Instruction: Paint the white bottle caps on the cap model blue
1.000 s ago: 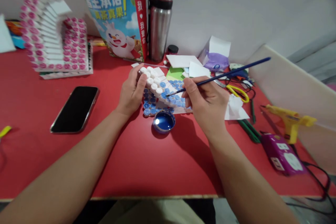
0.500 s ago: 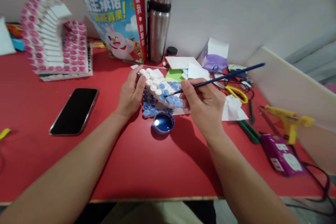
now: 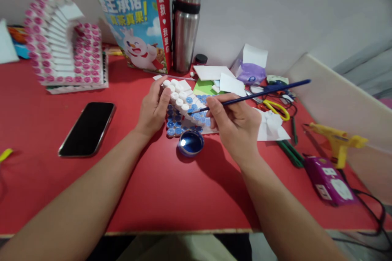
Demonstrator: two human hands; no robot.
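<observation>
A craft model (image 3: 179,102) covered in small round rolls stands on the red table, some rolls white and others painted blue. My left hand (image 3: 155,108) is closed around its left end, thumb on the white rolls. Between the thumb and fingers of my right hand (image 3: 235,124) is a slim dark-blue paintbrush (image 3: 260,92). Its tip touches a blue roll near the border with the white ones. Directly in front of the model sits a small round pot of blue paint (image 3: 190,143).
A phone (image 3: 87,129) lies at left, near a pink-and-white roll-covered model (image 3: 38,55). Behind stand a printed bag (image 3: 134,20) and a steel flask (image 3: 186,28). Rightward are yellow-handled scissors (image 3: 277,109), crumpled tissue (image 3: 271,122), a green cutter (image 3: 290,153), a yellow glue gun (image 3: 338,140) and a purple pack (image 3: 329,179).
My right hand has shifted slightly left, and the brush lies at a flatter angle with its tip a little left on the rolls. My left hand keeps its place.
</observation>
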